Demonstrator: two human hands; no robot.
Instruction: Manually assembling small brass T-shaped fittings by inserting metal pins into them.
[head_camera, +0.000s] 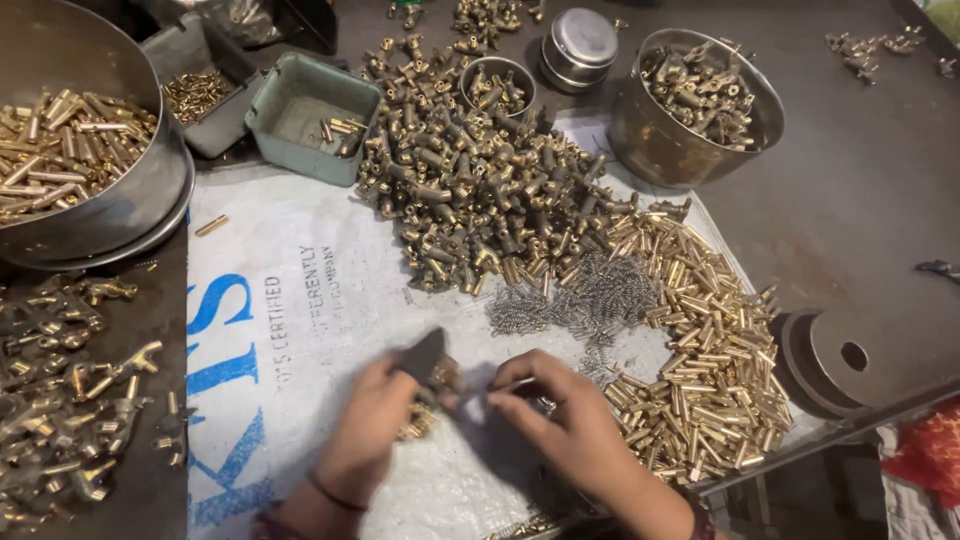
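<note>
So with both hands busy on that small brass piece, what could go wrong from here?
The left hand and right hand work right beside the tangled grey wire springs; a sleeve or wrist could drag some away. The heap of short brass tubes reaches the table edge, so pieces might roll off.

There is one view only, from a camera worn on the person's head, looking steeply down and forward over the worktable (860, 200). It sits close above the near edge, where the left hand (365, 425) and right hand (570, 425) fill the lower middle. The far edge lies beyond the top of the picture, the table's left side is cut off, and the right near corner shows at the lower right. A white printed sack (300, 300) spread on the table runs through the middle.
</note>
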